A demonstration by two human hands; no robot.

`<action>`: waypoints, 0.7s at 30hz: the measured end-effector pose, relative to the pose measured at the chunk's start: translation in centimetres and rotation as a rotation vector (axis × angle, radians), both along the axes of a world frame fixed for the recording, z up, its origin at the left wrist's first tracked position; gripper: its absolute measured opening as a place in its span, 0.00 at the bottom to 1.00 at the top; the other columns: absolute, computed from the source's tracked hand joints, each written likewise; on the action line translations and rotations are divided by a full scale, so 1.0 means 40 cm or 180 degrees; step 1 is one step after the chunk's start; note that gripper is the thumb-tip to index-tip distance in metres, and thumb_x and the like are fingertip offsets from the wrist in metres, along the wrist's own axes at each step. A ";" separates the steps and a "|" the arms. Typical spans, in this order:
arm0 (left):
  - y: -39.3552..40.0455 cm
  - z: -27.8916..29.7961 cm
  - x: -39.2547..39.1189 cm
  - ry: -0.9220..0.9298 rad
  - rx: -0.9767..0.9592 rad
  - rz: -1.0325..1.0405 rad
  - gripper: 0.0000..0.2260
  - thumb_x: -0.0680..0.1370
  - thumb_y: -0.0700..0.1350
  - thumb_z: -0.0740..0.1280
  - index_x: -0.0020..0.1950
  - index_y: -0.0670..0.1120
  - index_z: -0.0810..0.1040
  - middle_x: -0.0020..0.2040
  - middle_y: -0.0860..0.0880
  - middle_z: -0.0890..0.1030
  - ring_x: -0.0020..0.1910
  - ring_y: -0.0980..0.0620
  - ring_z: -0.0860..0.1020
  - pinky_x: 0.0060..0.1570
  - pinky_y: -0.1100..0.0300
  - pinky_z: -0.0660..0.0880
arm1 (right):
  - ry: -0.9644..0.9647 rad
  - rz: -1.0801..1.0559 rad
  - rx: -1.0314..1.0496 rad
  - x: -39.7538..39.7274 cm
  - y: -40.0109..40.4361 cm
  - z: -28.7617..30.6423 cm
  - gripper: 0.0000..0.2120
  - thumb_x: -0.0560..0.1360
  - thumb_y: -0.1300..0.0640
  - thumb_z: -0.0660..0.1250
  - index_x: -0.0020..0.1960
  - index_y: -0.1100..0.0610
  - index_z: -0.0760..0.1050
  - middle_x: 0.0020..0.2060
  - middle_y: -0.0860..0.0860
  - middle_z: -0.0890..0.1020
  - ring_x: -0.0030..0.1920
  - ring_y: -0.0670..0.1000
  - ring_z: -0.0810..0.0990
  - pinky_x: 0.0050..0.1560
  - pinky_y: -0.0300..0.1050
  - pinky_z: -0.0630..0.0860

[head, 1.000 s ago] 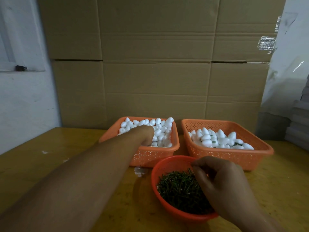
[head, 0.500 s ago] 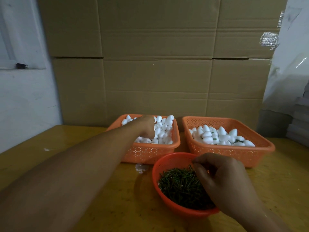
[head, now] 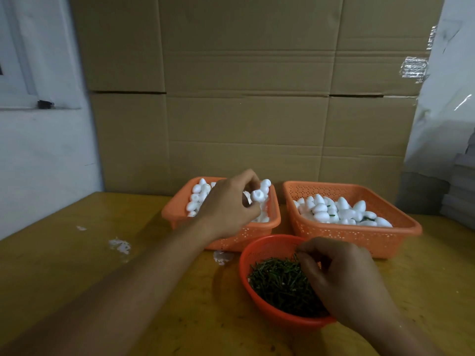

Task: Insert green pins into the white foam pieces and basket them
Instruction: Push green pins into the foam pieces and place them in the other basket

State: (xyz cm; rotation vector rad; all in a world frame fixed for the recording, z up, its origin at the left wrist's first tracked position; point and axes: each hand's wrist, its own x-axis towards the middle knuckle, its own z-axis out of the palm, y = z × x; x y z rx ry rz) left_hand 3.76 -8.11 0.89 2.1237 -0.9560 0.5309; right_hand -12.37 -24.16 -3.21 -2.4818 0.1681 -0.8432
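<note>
My left hand (head: pixel 228 206) is raised over the left orange basket (head: pixel 272 224) and pinches a white foam piece (head: pixel 257 195) between its fingertips. That basket is heaped with plain white foam pieces (head: pixel 196 199). My right hand (head: pixel 341 281) rests in the round red bowl (head: pixel 248 253), fingers curled over the pile of green pins (head: pixel 277 281); whether it holds a pin is hidden. The right orange basket (head: pixel 359 237) holds foam pieces (head: pixel 341 209) with green pins showing among them.
A wall of cardboard boxes (head: pixel 244 111) stands right behind the baskets. White foam crumbs (head: pixel 119 245) lie on the yellow wooden table (head: pixel 77 265) at the left. A white wall (head: pixel 38 163) is at the left, stacked grey sheets (head: pixel 460 191) at the right.
My left hand has lifted out of the left basket with one foam piece pinched in its fingers. My right hand stays in the pin bowl, barely shifted.
</note>
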 end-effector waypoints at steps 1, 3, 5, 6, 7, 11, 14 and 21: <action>0.006 -0.007 -0.024 -0.0051 -0.0103 -0.0092 0.06 0.74 0.43 0.69 0.47 0.52 0.74 0.39 0.55 0.83 0.39 0.56 0.81 0.52 0.57 0.72 | 0.0026 -0.0024 -0.0067 0.000 0.001 -0.001 0.05 0.73 0.52 0.72 0.47 0.44 0.84 0.36 0.37 0.84 0.35 0.42 0.81 0.38 0.51 0.80; 0.018 -0.020 -0.069 -0.0096 -0.0250 -0.0329 0.08 0.74 0.38 0.70 0.48 0.49 0.75 0.40 0.55 0.82 0.38 0.59 0.81 0.54 0.72 0.65 | 0.0075 -0.0089 -0.0265 -0.002 0.002 -0.002 0.06 0.73 0.52 0.73 0.48 0.43 0.85 0.38 0.37 0.84 0.36 0.42 0.81 0.37 0.50 0.80; 0.031 -0.032 -0.107 -0.0122 -0.0323 -0.0529 0.10 0.73 0.33 0.70 0.49 0.47 0.77 0.42 0.56 0.81 0.33 0.67 0.78 0.41 0.78 0.65 | 0.0149 -0.0148 -0.0507 -0.004 0.002 -0.001 0.06 0.73 0.51 0.73 0.49 0.42 0.85 0.41 0.38 0.84 0.39 0.44 0.81 0.37 0.50 0.79; 0.038 -0.040 -0.122 -0.0145 -0.0360 -0.0618 0.11 0.73 0.32 0.70 0.49 0.46 0.77 0.42 0.55 0.80 0.30 0.70 0.75 0.34 0.78 0.64 | 0.0190 -0.0165 -0.0596 -0.004 0.001 -0.001 0.07 0.72 0.51 0.74 0.49 0.41 0.85 0.41 0.39 0.84 0.41 0.45 0.80 0.38 0.50 0.79; 0.043 -0.050 -0.135 -0.0148 -0.0397 -0.0695 0.11 0.73 0.32 0.70 0.49 0.45 0.77 0.42 0.55 0.81 0.28 0.72 0.73 0.30 0.79 0.63 | 0.0235 -0.0170 -0.0652 -0.004 0.000 -0.001 0.07 0.72 0.51 0.74 0.48 0.41 0.85 0.41 0.39 0.83 0.42 0.45 0.79 0.38 0.50 0.79; 0.059 -0.079 -0.162 -0.0054 -0.0509 -0.0845 0.10 0.75 0.35 0.71 0.52 0.47 0.77 0.42 0.60 0.79 0.29 0.69 0.74 0.29 0.78 0.63 | 0.0498 -0.0123 -0.0568 -0.003 -0.008 0.003 0.05 0.72 0.48 0.75 0.48 0.41 0.84 0.44 0.39 0.82 0.46 0.44 0.78 0.44 0.49 0.79; 0.058 -0.092 -0.173 0.0112 -0.0570 -0.0910 0.11 0.78 0.41 0.69 0.58 0.53 0.75 0.46 0.62 0.79 0.37 0.62 0.78 0.33 0.72 0.69 | 0.0673 -0.0070 -0.0469 0.001 -0.015 0.008 0.04 0.73 0.47 0.72 0.48 0.41 0.83 0.43 0.40 0.82 0.46 0.43 0.78 0.45 0.49 0.79; 0.048 -0.109 -0.200 0.0459 -0.0316 -0.1207 0.12 0.82 0.46 0.62 0.61 0.59 0.77 0.50 0.61 0.79 0.50 0.56 0.80 0.48 0.62 0.75 | 0.1784 0.0072 -0.1207 0.050 0.005 0.016 0.09 0.79 0.45 0.61 0.48 0.49 0.77 0.47 0.49 0.81 0.52 0.50 0.78 0.52 0.51 0.79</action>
